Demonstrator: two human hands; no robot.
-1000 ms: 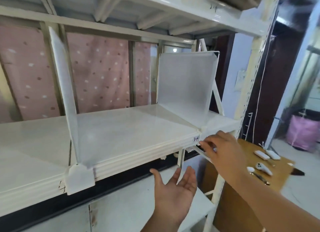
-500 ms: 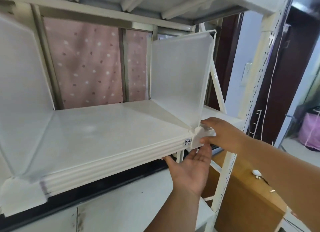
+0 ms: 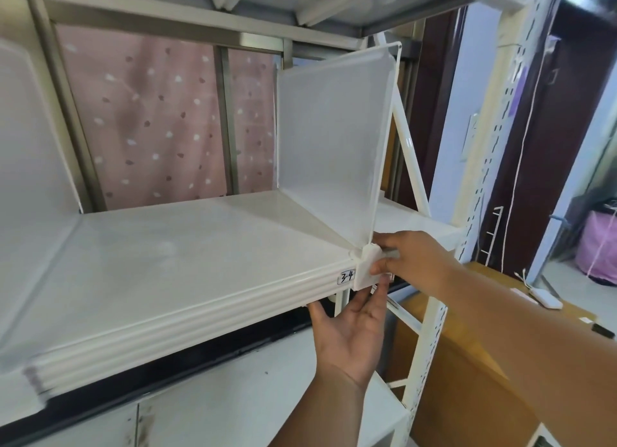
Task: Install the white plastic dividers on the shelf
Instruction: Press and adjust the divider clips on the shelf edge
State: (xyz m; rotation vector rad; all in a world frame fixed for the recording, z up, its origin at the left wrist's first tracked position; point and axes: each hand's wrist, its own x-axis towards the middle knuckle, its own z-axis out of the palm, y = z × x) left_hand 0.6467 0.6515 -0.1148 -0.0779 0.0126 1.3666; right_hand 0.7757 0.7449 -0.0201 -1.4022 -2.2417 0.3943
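A white translucent plastic divider (image 3: 330, 139) stands upright on the white metal shelf (image 3: 187, 259), near its right end. Its front clip (image 3: 366, 266) hooks over the shelf's front lip beside a "3-4" label (image 3: 347, 275). My right hand (image 3: 414, 263) pinches that clip from the right, thumb above and fingers at its side. My left hand (image 3: 350, 333) is palm up under the shelf lip, fingers spread, fingertips touching the clip's underside. A second divider (image 3: 30, 152) stands at the far left, partly cut off by the frame.
A perforated white upright post (image 3: 480, 186) and a diagonal brace (image 3: 409, 152) frame the shelf's right end. A lower shelf (image 3: 233, 390) lies beneath. A wooden table (image 3: 474, 363) with small white devices stands at the right. Pink spotted curtain (image 3: 150, 119) hangs behind.
My right hand went from the shelf edge onto the divider's front clip and gripped it. My left hand rose from below up to the clip's underside. The view shifted right and closer.
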